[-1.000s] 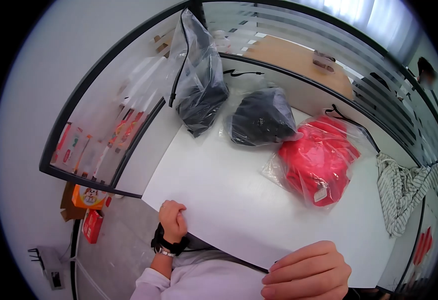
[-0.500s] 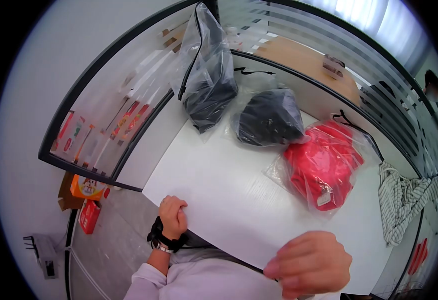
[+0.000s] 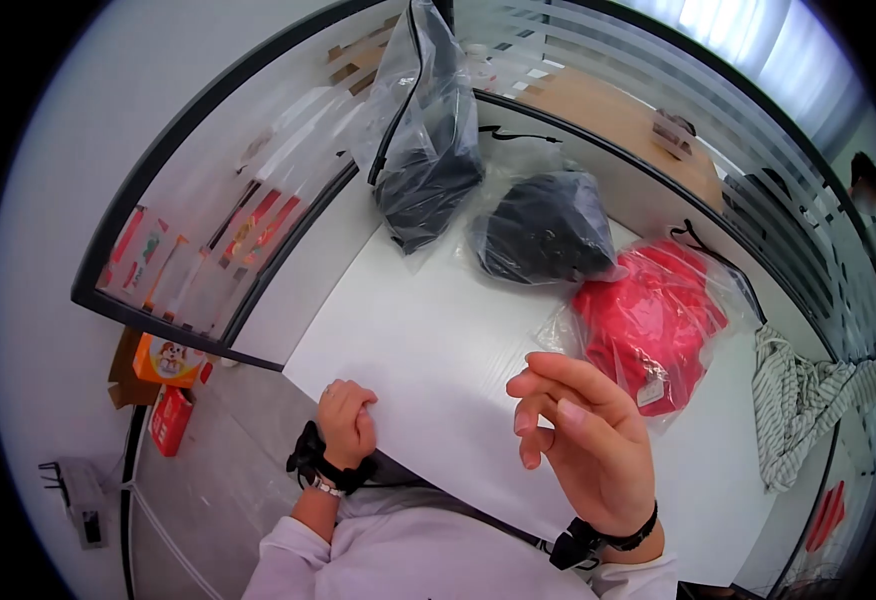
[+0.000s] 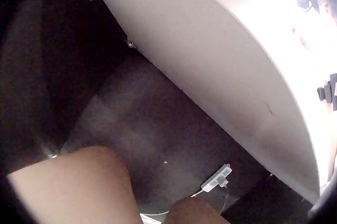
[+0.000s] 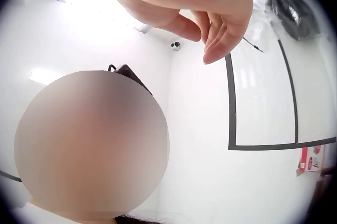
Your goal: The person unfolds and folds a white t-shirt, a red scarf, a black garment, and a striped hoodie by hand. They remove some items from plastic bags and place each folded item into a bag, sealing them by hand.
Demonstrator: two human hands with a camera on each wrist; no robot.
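My left hand (image 3: 346, 425) rests on the near left edge of the white desk (image 3: 428, 350), fingers loosely curled and holding nothing. Raised over the front of the desk, my right hand (image 3: 593, 440) has its palm turned inward and its fingers loosely bent, with nothing in them. In the right wrist view that hand (image 5: 195, 3) hangs at the top. Nearest to it lies a red folded cloth item in a clear zip bag (image 3: 653, 325). Farther back are a clear bag with a black item (image 3: 543, 230) and another bag with dark contents (image 3: 428, 200), leaning against the corner.
Low frosted-glass partitions (image 3: 258, 190) enclose the desk at the left and back. A striped cloth (image 3: 798, 410) hangs over the right side. Orange (image 3: 168, 362) and red boxes (image 3: 171, 422) stand on the floor at left. A power strip (image 4: 217, 178) lies beneath the desk.
My right hand has risen from the desk's front edge and turned from back-of-hand up to palm inward. The left hand and the bags stay put; the head view has shifted slightly.
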